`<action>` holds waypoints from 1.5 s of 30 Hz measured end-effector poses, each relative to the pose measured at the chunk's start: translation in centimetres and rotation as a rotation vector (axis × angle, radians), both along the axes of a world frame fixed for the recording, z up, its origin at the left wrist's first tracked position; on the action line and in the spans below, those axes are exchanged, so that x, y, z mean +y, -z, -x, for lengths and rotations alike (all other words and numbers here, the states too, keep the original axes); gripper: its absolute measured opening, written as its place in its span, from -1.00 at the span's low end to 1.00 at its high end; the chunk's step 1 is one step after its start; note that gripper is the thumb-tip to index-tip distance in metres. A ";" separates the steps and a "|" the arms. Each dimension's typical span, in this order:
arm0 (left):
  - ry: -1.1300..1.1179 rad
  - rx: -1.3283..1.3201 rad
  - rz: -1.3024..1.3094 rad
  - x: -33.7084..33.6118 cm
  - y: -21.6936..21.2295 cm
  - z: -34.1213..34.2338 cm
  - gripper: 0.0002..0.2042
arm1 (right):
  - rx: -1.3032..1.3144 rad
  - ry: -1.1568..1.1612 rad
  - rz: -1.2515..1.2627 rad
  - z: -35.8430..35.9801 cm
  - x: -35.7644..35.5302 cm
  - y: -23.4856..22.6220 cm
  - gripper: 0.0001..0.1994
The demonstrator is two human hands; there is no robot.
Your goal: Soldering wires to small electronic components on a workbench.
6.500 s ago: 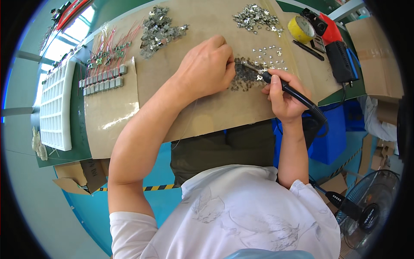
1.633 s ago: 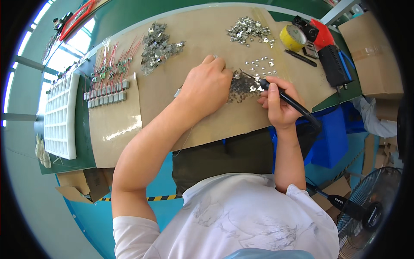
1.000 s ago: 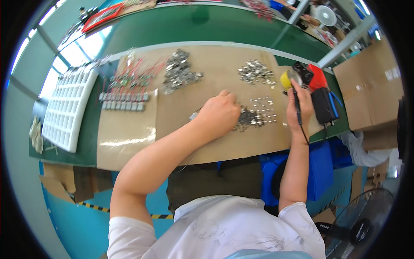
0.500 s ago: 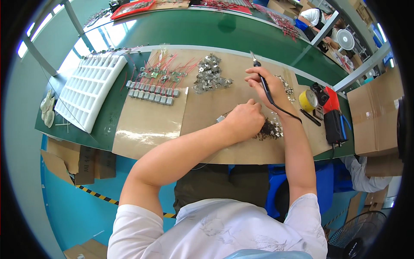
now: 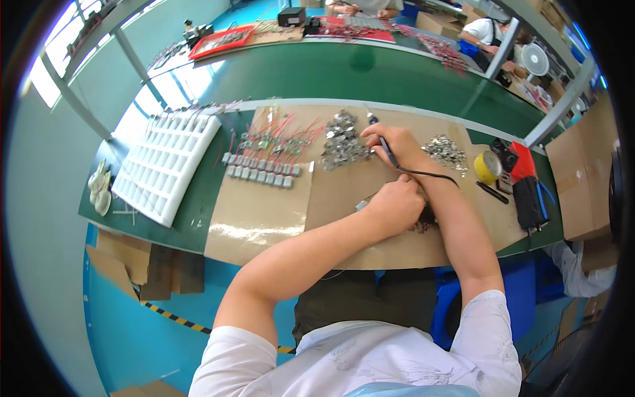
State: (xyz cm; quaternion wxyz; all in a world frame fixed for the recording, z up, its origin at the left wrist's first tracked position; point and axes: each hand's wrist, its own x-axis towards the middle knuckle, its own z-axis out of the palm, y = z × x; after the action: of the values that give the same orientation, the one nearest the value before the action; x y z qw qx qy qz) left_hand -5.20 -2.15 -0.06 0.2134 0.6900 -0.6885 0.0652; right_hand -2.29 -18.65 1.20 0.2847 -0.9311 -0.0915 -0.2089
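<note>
My right hand [image 5: 395,143] reaches across to the back of the brown cardboard mat [image 5: 264,218] and grips a black pen-shaped tool [image 5: 383,142] with a cord. Its tip points at a heap of small metal parts [image 5: 344,147]. My left hand [image 5: 397,202] rests closed on the mat, pressing down on a small pile of metal parts [image 5: 423,223] that it mostly hides. My right forearm crosses just beside it.
A white compartment tray [image 5: 165,165] lies at the left on the green bench [image 5: 410,79]. A row of small grey blocks [image 5: 261,177] and red-wired parts [image 5: 278,135] sit behind the mat. Another metal heap [image 5: 446,149], yellow tape roll [image 5: 488,167] and red-black tool [image 5: 526,185] stand right.
My right hand has swung with the tool from the pile near my left hand to the heap at the back. My view has tilted up, showing more of the bench. Left hand stays put.
</note>
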 end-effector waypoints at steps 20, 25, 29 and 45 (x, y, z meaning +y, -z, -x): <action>-0.049 0.019 0.057 0.5 0.1 -0.7 -0.96 | -0.056 0.215 -0.075 12.1 -1.8 -0.8 -0.63; -0.052 0.013 0.055 0.7 0.3 -0.5 -0.94 | -0.035 0.187 -0.045 12.5 -1.8 -0.4 -0.62; -0.064 -0.003 0.021 1.1 -0.5 -0.3 -0.92 | -0.056 0.173 -0.044 13.1 -1.5 -0.6 -0.62; -0.462 0.092 -0.585 2.3 -9.2 -4.7 -0.65 | -0.122 0.252 -0.266 13.2 -2.4 -1.0 -0.65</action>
State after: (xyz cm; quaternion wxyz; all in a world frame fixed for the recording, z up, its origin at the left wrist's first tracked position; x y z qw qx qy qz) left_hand -0.51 0.19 9.19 0.0177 0.8611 -0.4939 -0.1191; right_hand -15.54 -21.05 2.20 0.3708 -0.8749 0.0369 -0.3094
